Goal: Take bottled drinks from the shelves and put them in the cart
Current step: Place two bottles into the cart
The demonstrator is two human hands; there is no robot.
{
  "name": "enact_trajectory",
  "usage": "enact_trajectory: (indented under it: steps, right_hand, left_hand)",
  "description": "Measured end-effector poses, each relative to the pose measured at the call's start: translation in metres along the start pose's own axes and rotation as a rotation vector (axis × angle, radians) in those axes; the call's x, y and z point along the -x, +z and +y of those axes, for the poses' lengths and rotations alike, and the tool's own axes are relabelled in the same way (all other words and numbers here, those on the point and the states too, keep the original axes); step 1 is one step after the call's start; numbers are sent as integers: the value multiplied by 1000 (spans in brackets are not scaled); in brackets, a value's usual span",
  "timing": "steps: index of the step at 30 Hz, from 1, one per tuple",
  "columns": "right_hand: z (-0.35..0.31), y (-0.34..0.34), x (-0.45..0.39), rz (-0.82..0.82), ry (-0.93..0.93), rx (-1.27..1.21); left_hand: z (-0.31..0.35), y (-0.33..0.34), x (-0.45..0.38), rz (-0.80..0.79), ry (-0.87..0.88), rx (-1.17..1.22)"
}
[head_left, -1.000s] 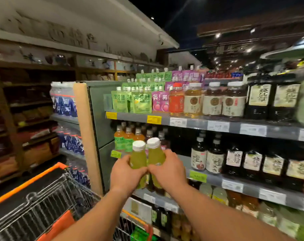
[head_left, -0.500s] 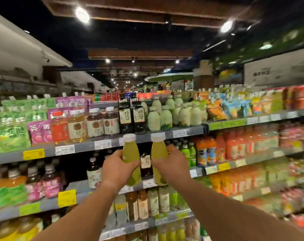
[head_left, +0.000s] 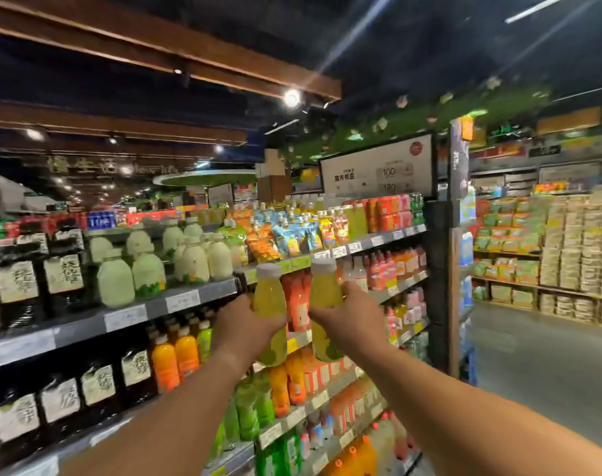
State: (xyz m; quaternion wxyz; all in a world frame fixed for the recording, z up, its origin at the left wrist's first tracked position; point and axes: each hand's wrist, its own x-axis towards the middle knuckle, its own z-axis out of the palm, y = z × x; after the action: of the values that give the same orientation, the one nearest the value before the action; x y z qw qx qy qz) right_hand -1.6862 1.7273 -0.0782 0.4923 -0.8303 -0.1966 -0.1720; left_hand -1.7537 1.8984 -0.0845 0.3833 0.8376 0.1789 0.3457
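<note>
Yellow-green juice fills two white-capped bottles held upright and side by side in front of the drinks shelf, the left hand curled around the left bottle and the right hand wrapped around the right bottle, both arms stretched forward.

"100" on the overhead sign

packed drink shelves close ahead and left; open aisle floor right; stacked goods beyond
</note>
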Motion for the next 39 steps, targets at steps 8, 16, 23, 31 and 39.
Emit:
enact_trajectory:
  steps: [8,16,23,31,39]
  right_hand:
    - [120,-98,-97,16,68,56]
    - [214,-134,-213,1,70,40]
    - [277,-108,-337,-39,5,45]
    - [340,-80,-498,-57,2,34]
    - [392,-33,-649,-165,-158,-85]
  left_hand:
    - [82,165,-43,-44,62,38]
    - [131,290,-115,-39,61,20]
    - [131,382,-221,11,82,-32]
    - [144,474,-355,50,71,-82]
    - [161,556,-457,219,78,-149]
